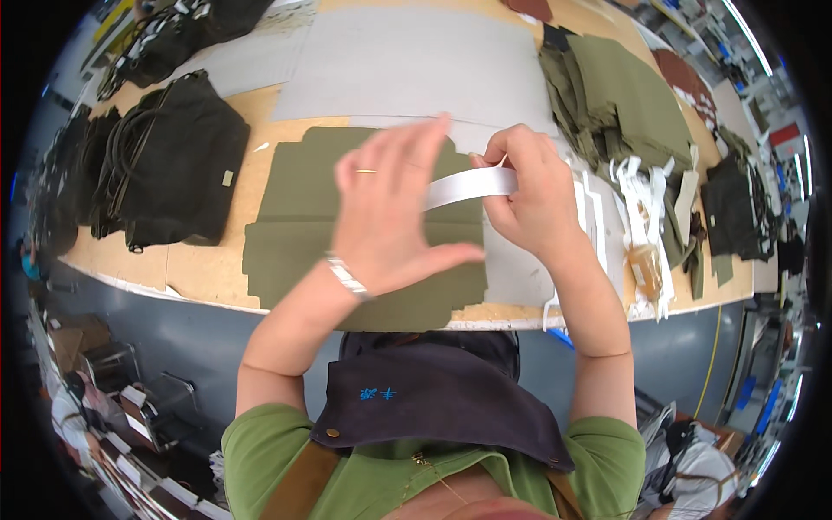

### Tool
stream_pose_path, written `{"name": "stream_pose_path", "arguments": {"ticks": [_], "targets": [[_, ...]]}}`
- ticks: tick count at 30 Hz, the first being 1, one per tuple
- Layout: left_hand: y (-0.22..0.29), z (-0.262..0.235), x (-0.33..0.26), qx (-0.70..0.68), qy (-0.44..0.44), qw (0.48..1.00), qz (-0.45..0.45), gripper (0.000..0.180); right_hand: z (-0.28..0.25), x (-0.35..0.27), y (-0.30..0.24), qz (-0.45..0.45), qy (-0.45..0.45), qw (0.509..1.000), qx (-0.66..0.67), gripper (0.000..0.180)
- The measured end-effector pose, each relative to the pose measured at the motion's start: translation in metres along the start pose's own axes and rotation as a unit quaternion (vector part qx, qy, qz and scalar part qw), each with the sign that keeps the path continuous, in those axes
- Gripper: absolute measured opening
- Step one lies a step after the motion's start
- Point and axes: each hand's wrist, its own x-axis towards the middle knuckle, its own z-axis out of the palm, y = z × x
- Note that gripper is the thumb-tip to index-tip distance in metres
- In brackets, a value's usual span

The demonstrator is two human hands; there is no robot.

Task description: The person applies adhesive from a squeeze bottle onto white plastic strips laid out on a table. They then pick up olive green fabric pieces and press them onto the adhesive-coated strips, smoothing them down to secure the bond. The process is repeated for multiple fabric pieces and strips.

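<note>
My right hand [539, 191] is closed on one end of a white strip [472, 185], which looks like flat tape or webbing. The strip curves to the left until my left hand [386, 204] hides the rest of it. That hand is slightly blurred, its fingers stretched out and its thumb apart. Under both hands an olive-green fabric panel [299, 195] with notched corners lies flat, a crease running across it. Its front part hangs over the table edge. Whether the strip touches the panel cannot be made out.
Black handbags [178, 165] stand at the left. A pile of folded olive fabric [628, 100] lies at the back right. White strips [640, 204] and an amber tape roll [646, 270] are right of my right arm. Grey sheets [407, 65] cover the table's far part.
</note>
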Motion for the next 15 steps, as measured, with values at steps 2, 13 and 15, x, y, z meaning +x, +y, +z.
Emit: {"name": "stream_pose_path", "arguments": {"ticks": [2,13,15], "targets": [[-0.009,0.018,-0.003,0.022,0.026,0.999,-0.006,0.073,0.005,0.007,-0.006,0.005,-0.032,0.999,0.006,0.026],[-0.125,-0.034,-0.016,-0.058,-0.173,0.973,-0.144,0.007,0.047,-0.01,0.051,0.198,-0.227,0.92,0.251,0.013],[-0.166,-0.029,-0.014,-0.186,-0.178,0.932,-0.254,0.011,0.07,-0.005,0.067,0.305,-0.253,0.862,0.316,0.013]]}}
